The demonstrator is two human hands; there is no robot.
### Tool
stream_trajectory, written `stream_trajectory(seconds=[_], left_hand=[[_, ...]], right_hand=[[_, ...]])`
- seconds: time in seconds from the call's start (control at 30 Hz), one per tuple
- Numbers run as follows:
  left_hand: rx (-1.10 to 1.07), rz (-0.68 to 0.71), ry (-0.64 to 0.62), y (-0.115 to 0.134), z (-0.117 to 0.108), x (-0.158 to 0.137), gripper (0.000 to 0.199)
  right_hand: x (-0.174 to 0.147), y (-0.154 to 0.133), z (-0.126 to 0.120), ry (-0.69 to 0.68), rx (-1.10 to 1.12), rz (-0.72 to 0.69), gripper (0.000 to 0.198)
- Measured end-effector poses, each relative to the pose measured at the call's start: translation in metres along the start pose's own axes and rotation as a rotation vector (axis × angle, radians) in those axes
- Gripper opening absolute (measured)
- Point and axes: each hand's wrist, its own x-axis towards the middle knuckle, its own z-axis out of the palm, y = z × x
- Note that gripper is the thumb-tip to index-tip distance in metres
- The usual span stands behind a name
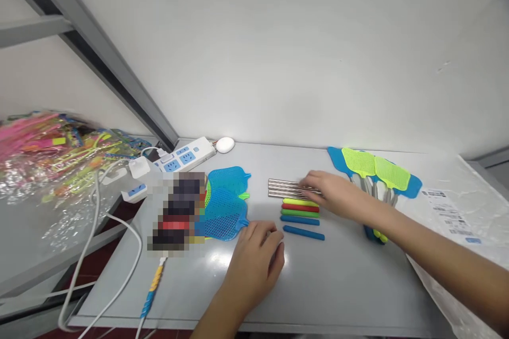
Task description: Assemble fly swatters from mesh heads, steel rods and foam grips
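My right hand point(332, 193) reaches in from the right, its fingers closed over the right ends of several thin metal tubes point(280, 188) lying side by side. Just below them lie slim plastic handles: a yellow one point(294, 202), a red one point(300, 208), a green one point(300, 213) and two blue ones point(304, 232). Loosely curled, my left hand point(256, 257) rests low over the table, thumb apart from the fingers and nothing visible in it. Its fingertips are beside the neck of a blue fly swatter head point(222, 214), which lies in a stack of heads; whether they touch is unclear.
Finished blue and yellow-green fly swatters point(376, 169) lie at the right, beside clear plastic wrap with a label point(449, 217). On the left are a pixelated object point(178, 212), a power strip point(186, 156), a white cable point(137, 238) and bagged colourful parts point(59, 159). A wall stands behind.
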Motion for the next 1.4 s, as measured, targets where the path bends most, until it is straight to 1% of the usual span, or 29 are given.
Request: stream_trajectory(seconds=[0.07, 0.17, 0.23, 0.33, 0.4, 0.57, 0.67, 0.77, 0.87, 0.97, 1.03, 1.1, 1.17, 1.27, 1.33, 1.4], left_hand=[[0.020, -0.004, -0.020, 0.001, 0.000, 0.001, 0.022], [0.053, 0.001, -0.050, 0.002, 0.001, 0.001, 0.035], [0.090, 0.013, -0.082, 0.002, 0.002, 0.001, 0.041], [0.137, 0.024, -0.109, 0.004, 0.004, 0.001, 0.043], [0.146, 0.024, -0.108, 0.004, 0.005, 0.002, 0.041], [0.113, 0.030, -0.058, 0.006, 0.002, 0.000, 0.025], [0.125, 0.042, -0.066, 0.011, 0.004, 0.000, 0.022], [0.176, 0.075, -0.124, 0.018, 0.011, 0.000, 0.022], [0.237, 0.100, -0.140, 0.021, 0.022, 0.000, 0.013], [0.245, 0.132, -0.133, 0.019, 0.029, -0.003, 0.009], [0.197, 0.132, -0.139, 0.016, 0.030, -0.006, 0.012], [0.130, 0.079, -0.130, 0.012, 0.027, -0.008, 0.015], [0.069, 0.013, -0.099, 0.010, 0.021, -0.009, 0.017], [-0.039, -0.038, -0.057, 0.011, 0.012, -0.011, 0.021], [-0.147, -0.081, -0.066, 0.015, 0.008, -0.012, 0.022], [-0.256, -0.151, -0.099, 0.023, 0.005, -0.014, 0.023]], right_hand=[[0.019, 0.010, 0.000, -0.037, 0.007, 0.020, 0.022], [0.039, 0.022, 0.006, -0.057, 0.014, 0.002, 0.020], [0.046, 0.028, 0.010, -0.057, 0.027, -0.016, 0.018], [0.050, 0.033, 0.013, -0.053, 0.055, -0.035, 0.018], [0.050, 0.036, 0.014, -0.048, 0.065, -0.044, 0.017], [0.047, 0.038, 0.013, -0.054, 0.055, -0.069, 0.013], [0.047, 0.038, 0.013, -0.066, 0.025, -0.073, 0.010], [0.046, 0.038, 0.013, -0.053, -0.013, -0.043, 0.009], [0.038, 0.035, 0.006, -0.006, -0.044, 0.037, 0.012], [0.009, 0.027, -0.009, 0.077, -0.065, 0.136, 0.018], [-0.025, 0.019, -0.018, 0.160, -0.054, 0.201, 0.019], [-0.067, 0.009, -0.020, 0.248, 0.043, 0.247, 0.019], [-0.111, -0.002, -0.013, 0.251, 0.113, 0.279, 0.019], [-0.165, -0.016, 0.013, 0.210, 0.193, 0.331, 0.021], [-0.188, -0.024, 0.031, 0.190, 0.193, 0.311, 0.022], [-0.202, -0.030, 0.047, 0.196, 0.177, 0.276, 0.022]])
